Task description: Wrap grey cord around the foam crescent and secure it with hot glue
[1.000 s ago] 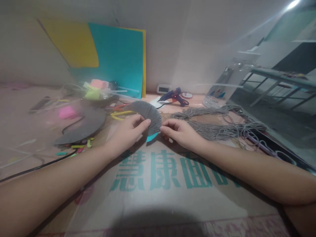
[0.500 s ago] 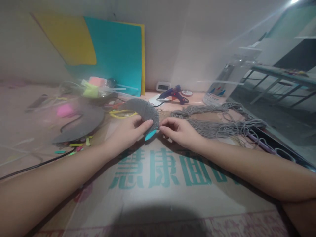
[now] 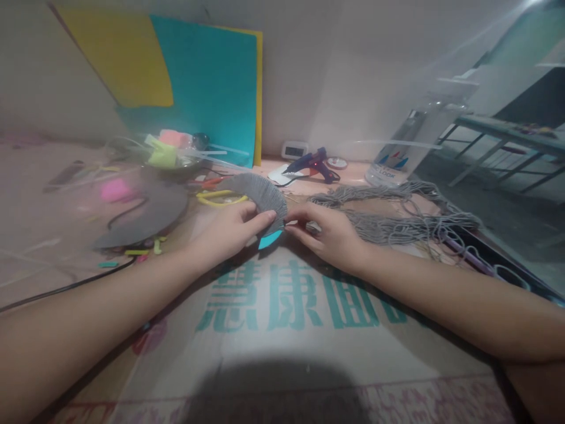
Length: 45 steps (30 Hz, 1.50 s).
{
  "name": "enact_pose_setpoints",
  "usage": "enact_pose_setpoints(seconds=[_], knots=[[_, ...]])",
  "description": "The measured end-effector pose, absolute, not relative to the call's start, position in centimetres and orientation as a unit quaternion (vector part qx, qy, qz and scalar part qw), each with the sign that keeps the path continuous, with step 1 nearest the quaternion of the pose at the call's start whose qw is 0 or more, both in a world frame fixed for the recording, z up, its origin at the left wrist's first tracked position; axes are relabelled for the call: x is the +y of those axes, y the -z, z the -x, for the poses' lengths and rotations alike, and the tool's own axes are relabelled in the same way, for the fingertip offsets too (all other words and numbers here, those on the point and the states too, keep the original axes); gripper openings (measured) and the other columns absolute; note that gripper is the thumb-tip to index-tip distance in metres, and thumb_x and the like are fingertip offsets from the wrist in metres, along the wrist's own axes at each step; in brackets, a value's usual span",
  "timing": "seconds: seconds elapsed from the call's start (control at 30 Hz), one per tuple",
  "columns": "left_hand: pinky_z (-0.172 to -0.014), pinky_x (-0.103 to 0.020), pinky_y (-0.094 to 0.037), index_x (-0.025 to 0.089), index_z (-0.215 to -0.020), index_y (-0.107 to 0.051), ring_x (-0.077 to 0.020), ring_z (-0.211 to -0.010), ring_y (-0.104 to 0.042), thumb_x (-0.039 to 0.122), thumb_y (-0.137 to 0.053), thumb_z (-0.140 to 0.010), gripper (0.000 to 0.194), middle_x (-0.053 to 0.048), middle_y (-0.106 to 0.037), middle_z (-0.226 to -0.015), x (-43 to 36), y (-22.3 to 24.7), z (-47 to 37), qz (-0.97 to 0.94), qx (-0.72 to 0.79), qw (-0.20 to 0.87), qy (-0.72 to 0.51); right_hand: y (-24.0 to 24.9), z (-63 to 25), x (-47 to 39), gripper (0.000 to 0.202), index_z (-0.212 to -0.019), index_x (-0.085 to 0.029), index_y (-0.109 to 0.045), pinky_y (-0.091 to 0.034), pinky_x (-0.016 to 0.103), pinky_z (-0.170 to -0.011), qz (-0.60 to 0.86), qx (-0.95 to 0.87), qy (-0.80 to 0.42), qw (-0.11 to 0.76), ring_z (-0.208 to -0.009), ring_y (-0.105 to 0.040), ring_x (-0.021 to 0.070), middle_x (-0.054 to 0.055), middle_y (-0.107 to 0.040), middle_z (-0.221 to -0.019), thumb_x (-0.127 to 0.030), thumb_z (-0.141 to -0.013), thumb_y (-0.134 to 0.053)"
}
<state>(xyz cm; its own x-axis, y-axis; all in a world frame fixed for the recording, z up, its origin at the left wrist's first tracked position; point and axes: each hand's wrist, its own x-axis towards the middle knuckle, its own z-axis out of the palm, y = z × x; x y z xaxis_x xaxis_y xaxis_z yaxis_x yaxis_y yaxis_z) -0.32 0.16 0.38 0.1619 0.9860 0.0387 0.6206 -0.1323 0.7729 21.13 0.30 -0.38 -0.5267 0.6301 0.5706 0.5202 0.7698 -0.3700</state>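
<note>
A curved, crescent-shaped piece wound closely with grey yarn (image 3: 261,191) is held up over the table, and its bare teal tip (image 3: 270,239) points down toward me. My left hand (image 3: 241,227) grips it near this lower end, thumb on the front face and the other fingers hidden behind. At the right edge of the piece, my right hand (image 3: 320,229) has thumb and forefinger pinched together. What sits between those fingertips is too small to make out. Loose hanks of grey yarn (image 3: 375,227) lie just beyond and right of my right hand.
Behind are a hot glue gun (image 3: 315,165), a small white timer (image 3: 295,149) and a large clear bottle (image 3: 397,147). Yellow-handled scissors (image 3: 218,198) and a grey curved sheet (image 3: 154,215) lie left. Teal and yellow sheets (image 3: 212,88) lean on the wall. A black cord (image 3: 70,287) crosses the left side.
My right hand has turned slightly, with its fingers now meeting at the edge of the wound piece. My left hand keeps its grip. The view has shifted a little.
</note>
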Motion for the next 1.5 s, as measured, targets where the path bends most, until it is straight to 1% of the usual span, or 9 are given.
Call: enact_pose_setpoints(seconds=[0.27,0.4,0.57,0.63,0.73,0.93,1.07,1.23,1.5], knots=[[-0.038,-0.022,-0.028,0.02,-0.063,-0.044,-0.0084,-0.039,-0.042,0.06,-0.054,-0.084,0.046,0.005,-0.048,-0.051,0.3,-0.1,0.2,-0.7,0.571,0.316,-0.292,0.2,-20.8,0.1,0.011,-0.098,-0.018,-0.065,-0.049,0.024,-0.068,0.331,-0.871,-0.071,0.357,-0.07,-0.063,0.012,0.002,-0.07,-0.088,-0.019,-0.089,-0.059],[-0.034,-0.022,-0.028,0.022,-0.066,-0.041,-0.0095,-0.034,-0.044,0.063,-0.054,-0.083,0.047,0.006,-0.05,-0.049,0.3,0.4,0.4,-0.676,0.567,0.369,-0.291,0.3,-20.8,0.1,0.011,-0.097,-0.017,-0.064,-0.048,0.023,-0.068,0.334,-0.867,-0.075,0.361,-0.069,-0.063,0.0116,0.002,-0.07,-0.087,-0.017,-0.087,-0.059],[-0.031,-0.022,-0.027,0.022,-0.067,-0.041,-0.0099,-0.032,-0.043,0.065,-0.055,-0.082,0.047,0.006,-0.049,-0.047,0.4,0.6,0.4,-0.66,0.568,0.4,-0.286,0.4,-20.8,0.0,0.011,-0.097,-0.018,-0.064,-0.048,0.023,-0.068,0.331,-0.871,-0.069,0.357,-0.07,-0.062,0.0117,0.002,-0.07,-0.085,-0.018,-0.088,-0.058],[-0.031,-0.022,-0.027,0.022,-0.066,-0.042,-0.0097,-0.032,-0.042,0.065,-0.055,-0.082,0.047,0.006,-0.049,-0.046,0.4,0.5,0.4,-0.663,0.571,0.394,-0.281,0.3,-20.8,0.1,0.011,-0.096,-0.018,-0.065,-0.047,0.023,-0.067,0.33,-0.873,-0.064,0.352,-0.07,-0.062,0.0119,0.002,-0.069,-0.083,-0.018,-0.088,-0.057],[-0.033,-0.021,-0.028,0.021,-0.063,-0.043,-0.0086,-0.035,-0.042,0.064,-0.055,-0.082,0.048,0.005,-0.05,-0.048,0.4,0.3,0.3,-0.683,0.576,0.348,-0.285,0.2,-20.8,0.1,0.011,-0.095,-0.018,-0.065,-0.047,0.023,-0.068,0.324,-0.877,-0.062,0.349,-0.071,-0.062,0.0122,0.001,-0.069,-0.082,-0.018,-0.088,-0.056],[-0.036,-0.021,-0.028,0.02,-0.06,-0.041,-0.0082,-0.037,-0.043,0.06,-0.054,-0.084,0.048,0.005,-0.05,-0.048,0.3,-0.2,0.2,-0.687,0.582,0.325,-0.289,0.1,-21.0,-0.1,0.016,-0.101,-0.016,-0.064,-0.048,0.022,-0.07,0.305,-0.88,-0.063,0.359,-0.074,-0.064,0.0117,0.003,-0.071,-0.089,-0.014,-0.087,-0.056],[-0.035,-0.021,-0.028,0.02,-0.061,-0.041,-0.0081,-0.036,-0.043,0.06,-0.055,-0.083,0.047,0.005,-0.05,-0.048,0.3,-0.2,0.2,-0.686,0.586,0.319,-0.288,0.1,-21.0,-0.1,0.012,-0.099,-0.016,-0.065,-0.048,0.022,-0.068,0.314,-0.879,-0.072,0.353,-0.073,-0.064,0.0115,0.002,-0.071,-0.088,-0.019,-0.09,-0.058],[-0.034,-0.021,-0.028,0.021,-0.063,-0.042,-0.0094,-0.035,-0.045,0.06,-0.055,-0.083,0.046,0.005,-0.05,-0.047,0.3,0.0,0.2,-0.675,0.578,0.358,-0.285,0.1,-20.9,0.1,0.009,-0.095,-0.017,-0.066,-0.047,0.021,-0.065,0.313,-0.878,-0.078,0.354,-0.071,-0.063,0.0109,0.001,-0.071,-0.084,-0.02,-0.09,-0.059],[-0.034,-0.023,-0.028,0.022,-0.064,-0.042,-0.0109,-0.034,-0.043,0.066,-0.054,-0.081,0.048,0.005,-0.048,-0.047,0.1,0.2,0.3,-0.661,0.571,0.398,-0.281,0.2,-20.8,0.1,0.011,-0.093,-0.017,-0.066,-0.046,0.023,-0.067,0.291,-0.889,-0.02,0.354,-0.07,-0.061,0.0117,0.001,-0.069,-0.079,-0.022,-0.091,-0.056]])
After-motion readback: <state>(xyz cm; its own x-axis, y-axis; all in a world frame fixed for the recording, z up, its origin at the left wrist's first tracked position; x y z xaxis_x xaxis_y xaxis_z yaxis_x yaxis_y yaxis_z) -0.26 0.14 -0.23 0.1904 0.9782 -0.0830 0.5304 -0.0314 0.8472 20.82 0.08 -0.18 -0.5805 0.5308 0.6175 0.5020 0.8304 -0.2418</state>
